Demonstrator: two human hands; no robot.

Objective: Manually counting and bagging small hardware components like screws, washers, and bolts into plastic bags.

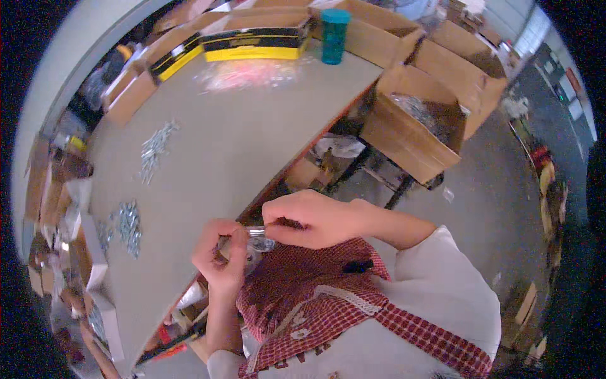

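Observation:
In front of my apron, by the table's edge, both hands hold a small shiny packet that looks like clear plastic; its contents are too blurred to make out. My left hand pinches one side of it, with thumb and fingers curled together. From the other side my right hand grips it, fingers also closed. On the grey table to the left lie a pile of long silvery screws or bolts and, closer to me, a pile of smaller metal pieces.
Pink and clear small pieces are heaped before a black-and-yellow box. A teal tumbler stands at the back. Right of the table, an open carton holds clear packets. Another person's arm shows at the lower left.

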